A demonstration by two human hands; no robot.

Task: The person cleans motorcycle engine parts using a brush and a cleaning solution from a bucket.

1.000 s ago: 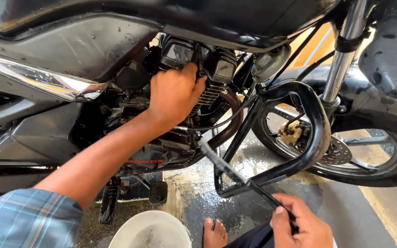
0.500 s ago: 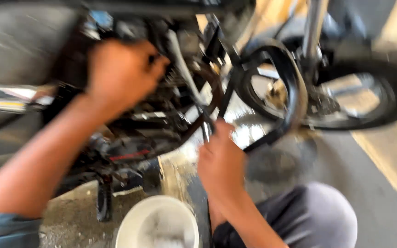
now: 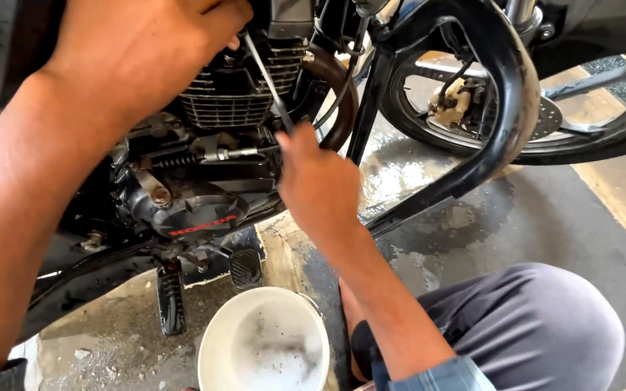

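A motorcycle stands close in front of me, its black engine [image 3: 204, 181] with grey cooling fins in the middle of the view. My left hand [image 3: 146, 51] is pressed against the top of the engine at upper left, fingers curled. My right hand [image 3: 316, 181] grips the lower end of a long thin metal tool [image 3: 266, 80]. The shaft slants up and left, its tip reaching the engine just under my left fingers. What the left hand grips is hidden.
A black tubular crash guard [image 3: 501, 108] curves down to the right of the engine. Behind it is the front wheel [image 3: 545, 116] with its brake disc. A white bowl [image 3: 266, 347] sits on the wet concrete floor under the engine, beside a footpeg [image 3: 170, 300]. My bent knee [image 3: 537, 326] fills the lower right.
I have leaned in closer. My right hand rose from the floor near my foot, carrying the tool up to the engine. The left hand stayed on the engine top.
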